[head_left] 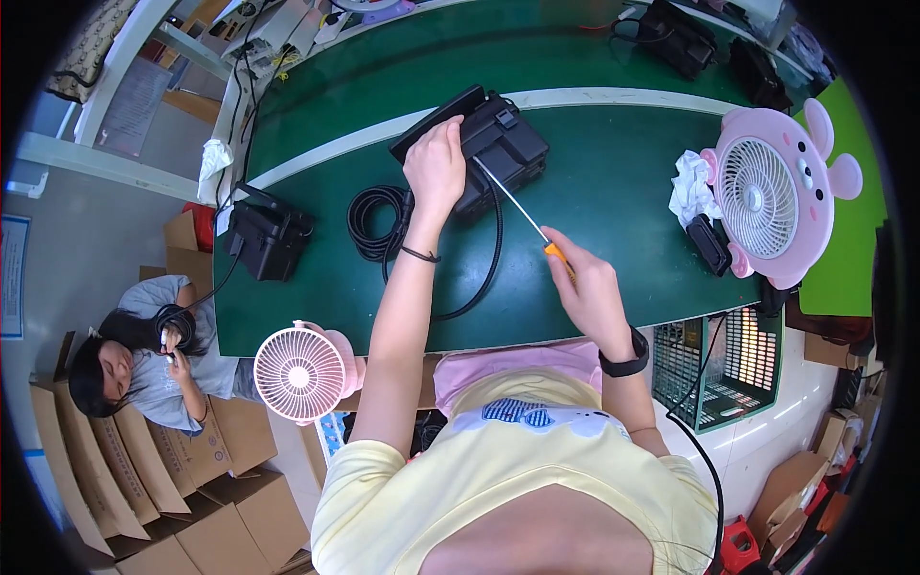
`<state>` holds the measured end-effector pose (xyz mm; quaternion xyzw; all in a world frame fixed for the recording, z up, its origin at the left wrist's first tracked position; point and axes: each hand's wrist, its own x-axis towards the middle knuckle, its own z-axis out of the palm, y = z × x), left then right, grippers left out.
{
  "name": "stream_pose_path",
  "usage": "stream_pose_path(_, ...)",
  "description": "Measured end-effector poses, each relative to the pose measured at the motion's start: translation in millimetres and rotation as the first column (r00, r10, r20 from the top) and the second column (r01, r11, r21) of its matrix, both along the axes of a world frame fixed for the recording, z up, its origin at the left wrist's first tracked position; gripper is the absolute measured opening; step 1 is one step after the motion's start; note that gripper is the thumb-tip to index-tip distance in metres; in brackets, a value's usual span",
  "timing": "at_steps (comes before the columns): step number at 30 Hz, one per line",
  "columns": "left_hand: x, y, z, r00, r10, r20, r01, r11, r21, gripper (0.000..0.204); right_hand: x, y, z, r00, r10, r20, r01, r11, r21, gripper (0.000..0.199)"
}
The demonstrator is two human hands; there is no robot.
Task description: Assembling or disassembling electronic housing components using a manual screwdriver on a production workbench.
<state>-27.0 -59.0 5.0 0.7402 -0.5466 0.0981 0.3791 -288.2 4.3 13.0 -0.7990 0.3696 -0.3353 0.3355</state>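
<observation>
A black box-shaped device (513, 144) with a hinged plate lies on the green workbench in front of me. My left hand (436, 168) is closed over the plate's near side, its fingertips on the top. In my right hand (588, 287) is a screwdriver (517, 206) with an orange handle and a long thin shaft. The shaft slants up and left, and its tip reaches the device just beside my left hand. A black cable (498, 259) loops from the device toward the bench's near edge, and a coil of black cable (374, 222) rests left of my forearm.
Another black device (271, 233) stands at the bench's left edge. A pink fan (767, 192) and crumpled white paper (692, 189) are at the right. A smaller pink fan (299, 374) is by the near edge. A co-worker (158, 350) holds a cable coil, near cardboard boxes (211, 527). A green crate (728, 374) stands below right.
</observation>
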Motion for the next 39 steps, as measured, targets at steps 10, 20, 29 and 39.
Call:
stream_pose_path(10, 1.4, 1.4, 1.0, 0.999, -0.018, -0.044, 0.019, 1.000, 0.024, 0.038, 21.2, 18.9, 2.5, 0.950, -0.123, -0.286, 0.030, 0.951, -0.309, 0.033)
stream_pose_path(20, 2.3, 2.8, 0.7, 0.998, -0.041, -0.055, 0.043, 0.999, 0.026, 0.041, 28.7, 26.4, -13.5, 0.954, -0.164, -0.252, 0.081, 0.947, -0.311, 0.035)
stream_pose_path(29, -1.3, 5.2, 4.6, 0.998, -0.044, -0.046, 0.046, 0.998, 0.040, 0.038, 9.6, 4.9, -9.8, 0.989, 0.087, 0.123, -0.127, 0.921, 0.368, 0.043)
stream_pose_path(39, -2.5, 44.6, -5.1, 0.959, -0.278, 0.050, 0.280, 0.913, -0.296, 0.028, -51.4, -11.5, 31.1, 0.962, -0.255, 0.099, 0.237, 0.957, 0.165, 0.031)
